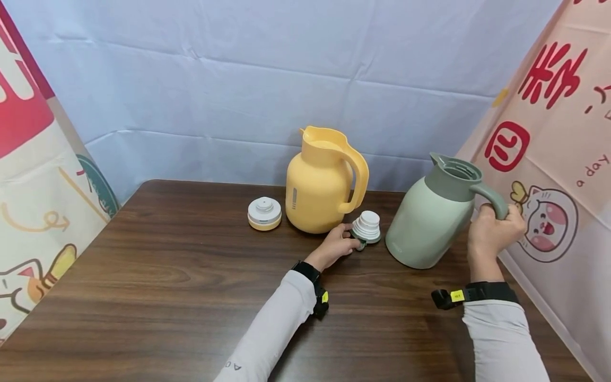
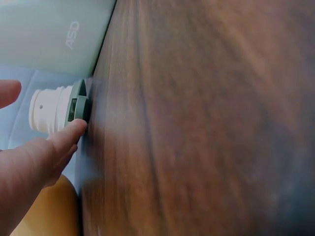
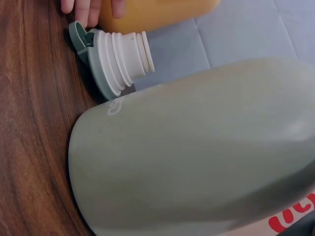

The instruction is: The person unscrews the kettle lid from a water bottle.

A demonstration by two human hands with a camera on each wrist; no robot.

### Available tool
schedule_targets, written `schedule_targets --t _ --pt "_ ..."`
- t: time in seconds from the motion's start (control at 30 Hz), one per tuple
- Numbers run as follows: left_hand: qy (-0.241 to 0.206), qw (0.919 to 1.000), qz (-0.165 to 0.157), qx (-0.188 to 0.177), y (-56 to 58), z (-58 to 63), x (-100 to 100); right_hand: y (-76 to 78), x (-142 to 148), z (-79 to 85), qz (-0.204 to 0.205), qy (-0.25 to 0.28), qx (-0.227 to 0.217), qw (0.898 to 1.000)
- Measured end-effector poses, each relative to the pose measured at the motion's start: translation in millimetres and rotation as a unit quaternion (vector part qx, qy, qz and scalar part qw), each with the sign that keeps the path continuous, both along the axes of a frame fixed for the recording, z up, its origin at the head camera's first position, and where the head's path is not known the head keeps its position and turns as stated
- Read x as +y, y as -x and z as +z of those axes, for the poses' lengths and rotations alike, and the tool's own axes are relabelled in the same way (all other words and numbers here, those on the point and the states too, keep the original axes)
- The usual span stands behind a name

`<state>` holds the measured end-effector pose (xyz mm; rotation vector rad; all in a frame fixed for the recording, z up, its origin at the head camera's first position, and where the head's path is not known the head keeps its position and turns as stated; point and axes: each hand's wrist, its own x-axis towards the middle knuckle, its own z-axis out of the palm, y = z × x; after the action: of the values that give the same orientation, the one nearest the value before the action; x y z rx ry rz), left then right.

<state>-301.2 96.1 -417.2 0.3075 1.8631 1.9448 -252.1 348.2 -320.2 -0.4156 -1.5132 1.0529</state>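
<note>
My right hand [image 1: 496, 231] grips the handle [image 1: 491, 199] of a pale green thermos jug [image 1: 427, 217], whose top has no lid on it. In the head view the jug leans to the right, its base at the table. Left of it lies a stopper lid [image 1: 366, 227], upside down, with its white stepped plug upward and its green cap and tab against the table. At the lid's near left side is my left hand [image 1: 335, 245]. In the left wrist view a finger [image 2: 74, 129] touches the green tab while the thumb [image 2: 9, 93] stands apart from the lid.
Behind my left hand stands a yellow thermos jug [image 1: 319, 185], open at the top. To its left a white and yellow lid [image 1: 264, 214] lies upside down on the brown wooden table [image 1: 167, 276]. Cloth hangs behind the table, with printed cloth [image 1: 549, 132] along both sides.
</note>
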Motion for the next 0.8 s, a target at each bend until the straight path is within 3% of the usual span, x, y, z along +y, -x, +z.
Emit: schedule_targets --t 0.2,0.3,0.37,0.4,0.47,0.57,0.6,0.7,0.8 --pt "0.024 0.9996 -0.013 0.005 -1.8 3.0 -8 -2.1 13 -4.3 0.01 0.005 -0.042 0.999" --pt "0.068 0.9965 -0.024 0.043 -2.1 6.9 -15 -10.5 14 -1.0 0.023 0.019 -0.122 0.992" --pt "0.135 0.9851 -0.035 0.1 -3.3 10.4 -22 -18.4 14 0.0 0.035 0.013 -0.197 0.98" --pt "0.176 0.9741 -0.041 0.137 -4.4 12.1 -27 -22.4 13 -0.7 0.042 -0.001 -0.233 0.972" --pt "0.258 0.9416 -0.048 0.211 -8.8 15.4 -38 -32.3 10 -3.4 0.057 -0.037 -0.298 0.952" --pt "0.348 0.8891 -0.047 0.293 -17.6 20.7 -53 -48.4 3 -9.6 0.081 -0.103 -0.399 0.908" --pt "0.368 0.8757 -0.045 0.31 -21.1 22.8 -58 -53.5 0 -11.3 0.088 -0.119 -0.432 0.889" --pt "0.413 0.8439 -0.038 0.341 -28.2 26.7 -74 -66.5 -9 -15.7 0.113 -0.16 -0.528 0.826" --pt "0.449 0.82 -0.037 0.353 -33.5 28.9 -89 -74.5 -17 -21.5 0.134 -0.183 -0.582 0.781"
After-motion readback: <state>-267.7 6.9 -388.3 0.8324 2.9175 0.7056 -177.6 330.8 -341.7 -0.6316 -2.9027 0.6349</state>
